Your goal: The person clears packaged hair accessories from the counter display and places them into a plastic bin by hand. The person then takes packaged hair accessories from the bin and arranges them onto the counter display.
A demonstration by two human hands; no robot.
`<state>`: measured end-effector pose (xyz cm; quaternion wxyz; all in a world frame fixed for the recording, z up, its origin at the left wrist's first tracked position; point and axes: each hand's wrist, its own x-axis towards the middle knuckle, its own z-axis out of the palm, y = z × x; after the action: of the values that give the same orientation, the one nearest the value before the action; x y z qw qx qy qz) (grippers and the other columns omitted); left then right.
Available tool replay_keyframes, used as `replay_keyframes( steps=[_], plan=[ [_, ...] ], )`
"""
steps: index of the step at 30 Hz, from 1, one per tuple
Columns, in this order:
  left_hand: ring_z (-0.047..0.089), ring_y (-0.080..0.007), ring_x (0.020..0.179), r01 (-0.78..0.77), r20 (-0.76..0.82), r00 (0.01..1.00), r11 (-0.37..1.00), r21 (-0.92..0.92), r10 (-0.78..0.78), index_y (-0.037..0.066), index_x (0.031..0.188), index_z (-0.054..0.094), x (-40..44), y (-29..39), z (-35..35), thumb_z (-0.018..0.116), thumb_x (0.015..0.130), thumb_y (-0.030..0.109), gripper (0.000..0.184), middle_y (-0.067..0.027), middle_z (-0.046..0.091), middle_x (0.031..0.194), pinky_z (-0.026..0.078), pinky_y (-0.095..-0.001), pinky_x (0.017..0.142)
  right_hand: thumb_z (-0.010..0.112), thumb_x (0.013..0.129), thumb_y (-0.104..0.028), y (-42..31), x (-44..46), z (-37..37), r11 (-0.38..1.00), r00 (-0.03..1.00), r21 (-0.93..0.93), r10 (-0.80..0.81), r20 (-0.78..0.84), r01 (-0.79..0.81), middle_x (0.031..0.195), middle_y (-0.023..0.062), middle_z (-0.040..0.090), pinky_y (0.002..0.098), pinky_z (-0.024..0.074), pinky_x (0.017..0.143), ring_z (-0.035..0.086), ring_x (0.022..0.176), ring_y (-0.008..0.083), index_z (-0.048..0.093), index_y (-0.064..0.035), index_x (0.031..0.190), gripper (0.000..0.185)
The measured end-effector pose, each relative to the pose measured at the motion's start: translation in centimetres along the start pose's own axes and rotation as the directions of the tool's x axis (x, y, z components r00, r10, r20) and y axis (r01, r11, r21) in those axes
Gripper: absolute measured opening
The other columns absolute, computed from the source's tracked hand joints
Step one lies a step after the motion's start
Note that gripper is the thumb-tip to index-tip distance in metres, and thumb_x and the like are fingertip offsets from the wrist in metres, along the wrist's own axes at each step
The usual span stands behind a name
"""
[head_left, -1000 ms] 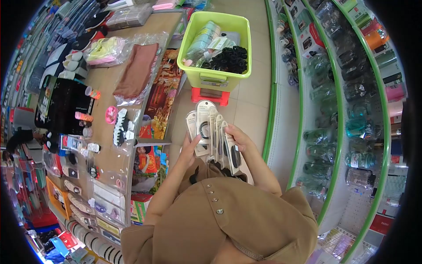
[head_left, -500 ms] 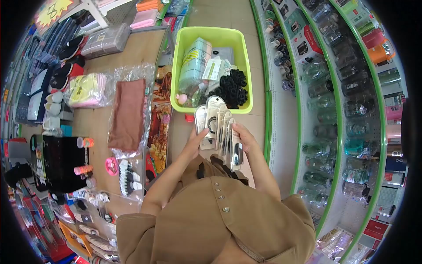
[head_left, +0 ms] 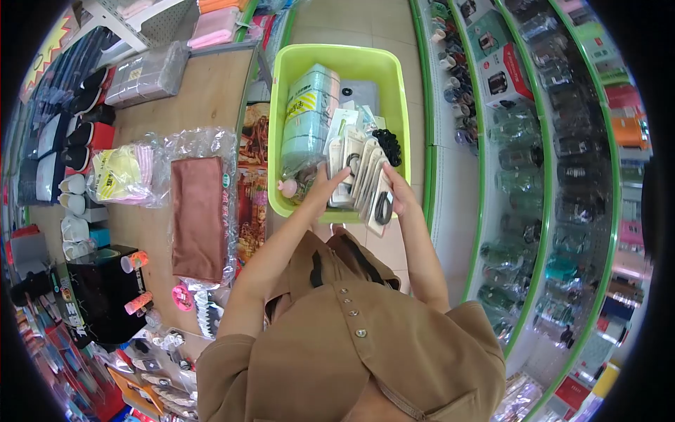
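Observation:
Both my hands hold a fanned row of white hang cards with dark looped, cord-like items on them; their exact kind is unclear. My left hand is closed on the left end, its thumb over a card. My right hand grips the right end, where a black loop shows on the outermost card. The cards hang over the near rim of a yellow-green plastic basket. Inside it lie a wrapped light-blue bundle with a yellow label, black fluffy loops and a small pink item.
At left, a wooden display table bears a bagged brown cloth, packed yellow-and-pink towels, shoes and a black box. Green-edged shelves with glassware and boxes run along the right. Tiled floor lies beyond the basket.
My hands and the cards have moved forward, from before the basket to over its near part. The basket appears nearer, and the cards cover part of the black loops.

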<state>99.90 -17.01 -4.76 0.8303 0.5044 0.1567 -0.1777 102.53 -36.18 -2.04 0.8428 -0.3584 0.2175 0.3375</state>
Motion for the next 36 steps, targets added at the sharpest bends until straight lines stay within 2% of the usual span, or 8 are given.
replay_keyframes(
  steps=[10,12,19,28,30,32,35,36],
  plan=[
    [0.043,-0.0256,0.112,0.176,-0.069,0.984,0.96,0.216,-0.165,-0.007,0.126,0.028,11.8,2.3,1.8,0.067,0.073,0.042,0.082,-0.0209,0.041,0.122,0.037,-0.0339,0.092,0.049,0.089,-0.031,-10.5,14.4,-4.2,1.0,0.998,0.014,0.003,-0.065,-0.002,0.098,0.0143,0.062,0.0383,0.0503,0.079,0.062,0.084,0.0247,0.055,-0.0011,0.105,0.034],
    [0.039,-0.0288,0.117,0.014,-0.212,0.974,0.916,0.402,0.078,-0.006,0.13,0.025,11.6,2.7,2.8,0.067,0.072,0.04,0.085,-0.0229,0.037,0.127,0.032,-0.0351,0.097,0.051,0.088,-0.029,-11.6,16.1,-4.4,0.999,0.997,-0.034,0.038,-0.065,-0.04,0.098,0.0129,0.062,0.0389,0.0485,0.081,0.06,0.087,0.0241,0.055,-0.003,0.105,0.032],
    [0.033,-0.0337,0.122,-0.091,-0.174,0.954,0.788,0.608,0.244,-0.004,0.131,0.025,12.7,-0.6,1.6,0.066,0.071,0.032,0.081,-0.0247,0.034,0.129,0.027,-0.0381,0.101,0.057,0.083,-0.037,-11.6,20.6,-5.9,0.977,0.916,-0.204,-0.03,-0.4,-0.057,0.107,0.0092,0.053,0.0387,0.0425,0.082,0.05,0.096,0.0223,0.05,-0.0073,0.113,0.042],
    [0.035,-0.0368,0.118,-0.152,-0.152,0.792,0.432,0.889,0.592,0.001,0.125,0.036,7.5,-0.3,4.2,0.067,0.068,0.026,0.069,-0.0244,0.038,0.124,0.028,-0.0406,0.101,0.055,0.084,-0.028,-10.0,19.1,-5.8,0.862,0.934,-0.493,-0.263,-0.241,0.115,0.085,0.0039,0.056,0.0322,0.0452,0.071,0.054,0.078,0.0177,0.056,-0.0055,0.098,0.026],
    [0.035,-0.0372,0.119,-0.158,-0.226,0.826,0.598,0.786,0.516,0.003,0.125,0.036,6.0,-0.9,4.2,0.066,0.069,0.024,0.067,-0.0248,0.037,0.124,0.028,-0.0408,0.101,0.061,0.077,-0.018,-10.2,18.2,-6.3,0.385,0.958,-0.914,-0.285,0.014,0.128,0.091,0.0057,0.058,0.0331,0.0466,0.068,0.055,0.076,0.0167,0.058,-0.0033,0.094,0.022],
    [0.036,-0.0368,0.117,-0.124,-0.312,0.74,0.577,0.807,0.595,0.003,0.124,0.037,3.8,-2.1,4.3,0.065,0.069,0.023,0.065,-0.0234,0.038,0.122,0.029,-0.0407,0.1,0.061,0.076,-0.019,-8.8,15.6,-4.0,0.746,0.923,-0.597,-0.385,-0.028,0.293,0.107,0.0116,0.055,0.0341,0.046,0.078,0.055,0.09,0.021,0.051,0.0013,0.111,0.042],
    [0.038,-0.0352,0.114,-0.219,-0.28,0.696,0.567,0.794,0.661,0.004,0.123,0.037,-0.4,-3.2,4.2,0.063,0.069,0.018,0.061,-0.0192,0.039,0.119,0.031,-0.0397,0.098,0.058,0.078,-0.015,-6.9,14.6,-4.0,0.484,0.814,-0.805,-0.581,-0.004,0.342,0.124,0.0172,0.041,0.0386,0.0355,0.093,0.044,0.109,0.0272,0.03,0.003,0.128,0.06],
    [0.039,-0.0342,0.113,-0.255,-0.284,0.71,0.611,0.749,0.644,0.005,0.123,0.037,-2.1,-2.9,4.4,0.062,0.07,0.017,0.061,-0.0181,0.038,0.118,0.032,-0.0389,0.098,0.058,0.078,-0.014,-6.3,12.7,-2.0,0.606,0.898,-0.728,-0.439,0.029,0.32,0.124,0.0158,0.04,0.0381,0.033,0.094,0.043,0.108,0.0266,0.031,0.0019,0.126,0.057]
  ],
)
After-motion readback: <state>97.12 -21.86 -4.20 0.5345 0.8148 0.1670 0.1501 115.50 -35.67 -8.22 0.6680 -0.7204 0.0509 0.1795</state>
